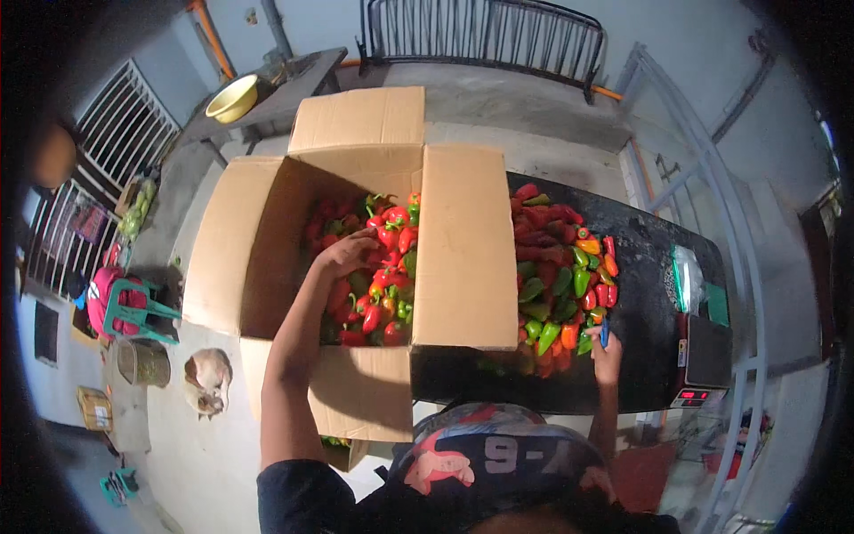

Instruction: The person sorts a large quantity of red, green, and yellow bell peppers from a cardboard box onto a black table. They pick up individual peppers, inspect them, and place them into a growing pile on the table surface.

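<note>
My left hand (350, 253) reaches into a large open cardboard box (465, 247), its fingers on or just above red bell peppers (393, 217) inside; whether it grips one is not clear. Green and orange peppers lie among them. Right of the box, a heap of red, green and orange peppers (582, 280) rests on a black table (640, 267), partly under the box's raised flap. At the heap's near right edge, my right hand (606, 354) holds a small blue object (604, 332), too small to name.
A digital scale (707, 360) and clear plastic bags (687, 277) sit at the table's right end. On the floor at left are a curled-up cat (210, 377), a basket (143, 364) and a green plastic chair (133, 307). A yellow basin (233, 99) stands on a side table behind.
</note>
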A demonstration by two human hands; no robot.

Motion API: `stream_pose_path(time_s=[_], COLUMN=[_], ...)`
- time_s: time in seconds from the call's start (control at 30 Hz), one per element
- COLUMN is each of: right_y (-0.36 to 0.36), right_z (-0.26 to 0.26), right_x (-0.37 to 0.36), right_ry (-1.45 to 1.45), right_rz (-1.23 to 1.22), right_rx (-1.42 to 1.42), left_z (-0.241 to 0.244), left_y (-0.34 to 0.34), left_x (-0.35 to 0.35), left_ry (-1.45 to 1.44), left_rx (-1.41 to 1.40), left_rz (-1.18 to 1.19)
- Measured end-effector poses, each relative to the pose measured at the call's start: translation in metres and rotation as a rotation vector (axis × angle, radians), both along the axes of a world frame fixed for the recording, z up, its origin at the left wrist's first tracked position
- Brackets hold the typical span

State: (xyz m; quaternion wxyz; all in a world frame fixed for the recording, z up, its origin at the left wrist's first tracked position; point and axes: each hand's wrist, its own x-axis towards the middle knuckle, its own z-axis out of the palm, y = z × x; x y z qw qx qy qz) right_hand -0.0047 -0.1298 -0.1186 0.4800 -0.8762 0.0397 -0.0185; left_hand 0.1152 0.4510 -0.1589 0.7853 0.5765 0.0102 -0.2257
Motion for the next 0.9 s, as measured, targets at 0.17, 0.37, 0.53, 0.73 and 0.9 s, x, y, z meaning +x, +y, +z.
stream_pose_path(time_s=[0.17, 0.37, 0.53, 0.73, 0.9], right_y=[0.047, 0.114, 0.103, 0.057, 0.018], right_z=[0.043, 0.111, 0.140, 0.127, 0.168], right_x=[0.037, 0.061, 0.057, 0.069, 0.069], right_ry=[-0.195, -0.427, -0.377, -0.522, -0.521], right_rz=[0.153, 0.388, 0.461, 0.443, 0.527], right_rx=[0.041, 0.077, 0.111, 0.046, -0.266], left_z=[0.130, 0.171, 0.157, 0.199, 0.219], left_y=[-0.105, -0.188, -0.200, -0.302, -0.354], left_x=[-0.033, -0.038, -0.043, -0.070, -0.079], left_ry=[-0.155, -0.368, -0.415, -0.766, -0.811], left_rx=[-0.111, 0.204, 0.202, 0.458, 0.590], left_rz=[0.108, 0.208, 0.424, 0.245, 0.202])
